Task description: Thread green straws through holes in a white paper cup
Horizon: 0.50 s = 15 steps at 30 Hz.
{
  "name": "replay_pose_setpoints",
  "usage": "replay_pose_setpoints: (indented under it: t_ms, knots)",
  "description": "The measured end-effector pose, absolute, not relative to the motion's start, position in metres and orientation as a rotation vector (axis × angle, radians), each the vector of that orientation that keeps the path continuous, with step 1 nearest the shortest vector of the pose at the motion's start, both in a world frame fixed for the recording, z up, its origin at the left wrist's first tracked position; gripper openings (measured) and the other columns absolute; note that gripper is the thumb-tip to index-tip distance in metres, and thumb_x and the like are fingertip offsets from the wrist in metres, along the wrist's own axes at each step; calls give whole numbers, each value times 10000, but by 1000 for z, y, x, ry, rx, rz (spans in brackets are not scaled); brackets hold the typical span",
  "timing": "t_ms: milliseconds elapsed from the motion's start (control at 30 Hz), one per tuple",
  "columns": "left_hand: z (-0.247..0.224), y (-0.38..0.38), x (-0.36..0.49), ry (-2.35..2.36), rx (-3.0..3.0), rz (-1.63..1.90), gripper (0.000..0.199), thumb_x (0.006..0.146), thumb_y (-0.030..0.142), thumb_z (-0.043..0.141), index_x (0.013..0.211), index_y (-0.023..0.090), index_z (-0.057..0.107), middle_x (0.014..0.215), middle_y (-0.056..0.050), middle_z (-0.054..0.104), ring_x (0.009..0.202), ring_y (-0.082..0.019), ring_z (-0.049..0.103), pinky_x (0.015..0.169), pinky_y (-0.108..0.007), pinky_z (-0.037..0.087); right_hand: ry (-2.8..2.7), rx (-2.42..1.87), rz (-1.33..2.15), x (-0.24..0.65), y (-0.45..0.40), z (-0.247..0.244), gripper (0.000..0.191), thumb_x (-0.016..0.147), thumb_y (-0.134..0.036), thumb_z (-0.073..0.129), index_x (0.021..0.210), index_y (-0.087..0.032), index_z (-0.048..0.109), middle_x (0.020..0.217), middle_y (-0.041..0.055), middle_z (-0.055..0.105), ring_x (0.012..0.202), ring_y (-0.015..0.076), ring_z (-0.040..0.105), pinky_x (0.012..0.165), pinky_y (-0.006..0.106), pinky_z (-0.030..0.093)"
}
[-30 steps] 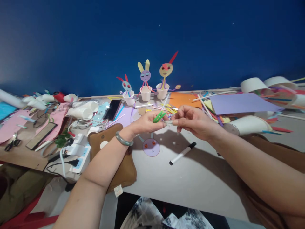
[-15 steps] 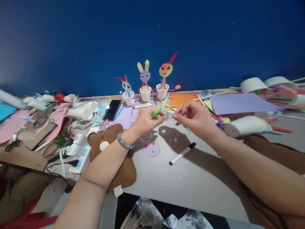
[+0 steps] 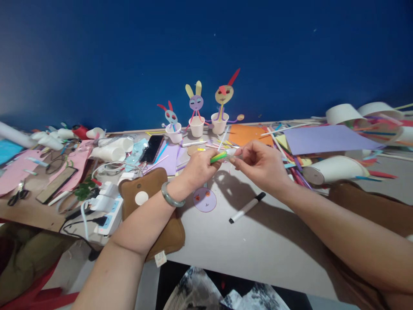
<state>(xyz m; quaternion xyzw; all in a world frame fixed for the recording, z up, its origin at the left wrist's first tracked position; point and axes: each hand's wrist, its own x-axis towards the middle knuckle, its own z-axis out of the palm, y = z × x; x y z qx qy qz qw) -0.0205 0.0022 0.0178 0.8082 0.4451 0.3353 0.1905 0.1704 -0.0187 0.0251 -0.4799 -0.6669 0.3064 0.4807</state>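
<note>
My left hand (image 3: pixel 200 171), with a jade-coloured bangle (image 3: pixel 171 196) on its wrist, is closed on a slim green-and-yellow tool (image 3: pixel 218 157). The tool's end points right, toward the fingertips of my right hand (image 3: pixel 264 165). Those fingers pinch a small pale, see-through piece (image 3: pixel 231 153), too blurred to name. Both hands are held over the table, close together. Below them lies a round purple paper face (image 3: pixel 205 200) with orange eyes, its top partly hidden by my left wrist. A black-capped white marker (image 3: pixel 247 209) rests to its right.
Several paper cups (image 3: pixel 196 127) with paper-faced figures stand along the blue wall. A brown pouch (image 3: pixel 171 234) lies under my left forearm. Left are a phone (image 3: pixel 152 148), a power strip (image 3: pixel 109 215) and scissors (image 3: pixel 18 193). Purple paper (image 3: pixel 325 140) and a cup stack (image 3: pixel 338 170) are right.
The green-and-yellow tool has tilted flatter and moved right, closer to my right fingertips. My left hand has turned slightly with it; my right hand has stayed nearly in place.
</note>
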Motion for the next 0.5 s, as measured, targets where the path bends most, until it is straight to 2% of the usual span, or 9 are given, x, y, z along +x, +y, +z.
replay_pose_setpoints:
  t_ms: [133, 300, 500]
  knots:
    - [19, -1, -20, 1314, 2369, 838, 118, 810, 90, 584, 750, 188, 559, 734, -19, 631, 705, -165, 548, 679, -288, 410, -1637, -1174, 760, 170, -19, 25, 526, 722, -594, 836, 644, -255, 441, 732, 28, 682, 564, 160, 529, 524, 329, 384]
    - [19, -1, -19, 1292, 2405, 835, 130, 768, 64, 582, 787, 191, 556, 753, -21, 636, 742, -182, 574, 688, -289, 410, -1617, -1170, 796, 169, -19, 25, 569, 671, -633, 856, 629, -254, 434, 749, 34, 688, 570, 166, 555, 525, 337, 435]
    - [20, 5, -25, 1276, 2308, 964, 115, 795, 131, 584, 718, 190, 521, 684, 7, 590, 655, -146, 494, 644, -277, 356, -1535, -1101, 923, 172, -15, 19, 559, 669, -632, 859, 659, -253, 449, 772, 37, 663, 600, 169, 596, 538, 351, 525]
